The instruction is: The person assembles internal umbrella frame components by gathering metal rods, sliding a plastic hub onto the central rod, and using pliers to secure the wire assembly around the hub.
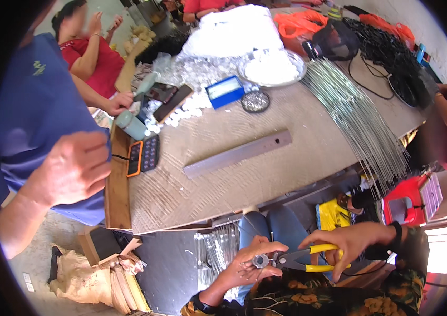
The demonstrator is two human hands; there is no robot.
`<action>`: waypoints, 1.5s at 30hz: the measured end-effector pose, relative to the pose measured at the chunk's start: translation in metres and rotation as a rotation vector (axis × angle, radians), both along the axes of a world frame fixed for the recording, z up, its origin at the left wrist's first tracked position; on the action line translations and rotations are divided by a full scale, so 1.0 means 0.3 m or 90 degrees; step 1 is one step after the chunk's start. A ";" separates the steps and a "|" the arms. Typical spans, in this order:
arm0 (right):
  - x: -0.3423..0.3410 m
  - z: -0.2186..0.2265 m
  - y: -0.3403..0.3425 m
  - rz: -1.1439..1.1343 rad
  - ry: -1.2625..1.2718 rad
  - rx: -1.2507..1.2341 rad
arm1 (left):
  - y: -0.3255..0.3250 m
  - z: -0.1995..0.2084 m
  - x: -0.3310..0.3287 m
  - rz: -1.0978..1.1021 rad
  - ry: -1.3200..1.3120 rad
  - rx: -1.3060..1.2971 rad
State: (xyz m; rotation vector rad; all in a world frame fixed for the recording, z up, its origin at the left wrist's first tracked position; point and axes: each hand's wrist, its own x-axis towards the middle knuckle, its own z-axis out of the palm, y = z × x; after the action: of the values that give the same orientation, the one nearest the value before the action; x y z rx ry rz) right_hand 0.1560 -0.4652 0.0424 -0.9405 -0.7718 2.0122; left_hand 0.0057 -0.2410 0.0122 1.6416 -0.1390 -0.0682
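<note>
Down in front of my lap, my right hand (351, 246) is wrapped around the yellow-handled pliers (296, 259), whose handles are spread apart. The dark head of the pliers points left, toward my left hand (249, 266). Between the thumb and fingers of that hand is a small round greyish piece (260, 260), right by the jaws. Thin wires seem to stick out near it, too fine to make out fully. Whether the jaws grip the piece cannot be told. Just left of my left hand lies a bundle of thin metal rods (214, 258).
On the table (244, 192) lie a flat metal bar (239, 152), a long bundle of metal rods (347, 113), a blue box (225, 92), a metal bowl (271, 81) of white pieces and phones. A person in blue (49, 121) stands at left. A red stool (403, 203) is at right.
</note>
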 end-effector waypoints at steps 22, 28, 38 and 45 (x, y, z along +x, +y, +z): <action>-0.081 0.039 -0.019 -0.197 -1.241 0.386 | -0.024 0.010 0.028 0.052 -0.036 0.023; -0.064 0.040 0.003 -0.192 -1.265 0.407 | -0.009 0.013 0.032 0.052 -0.065 0.029; -0.176 -0.185 0.051 -0.449 -1.116 0.412 | -0.005 -0.055 0.021 0.094 -0.131 -0.123; -0.068 -0.001 0.037 -0.220 -0.885 0.369 | 0.009 -0.059 0.006 0.154 -0.035 -0.056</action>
State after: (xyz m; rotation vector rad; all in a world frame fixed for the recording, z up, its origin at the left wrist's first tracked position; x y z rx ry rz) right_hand 0.1356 -0.4540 0.0423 -1.8707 -1.6097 0.5144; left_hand 0.0076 -0.2381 -0.0055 1.5616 0.0151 0.1661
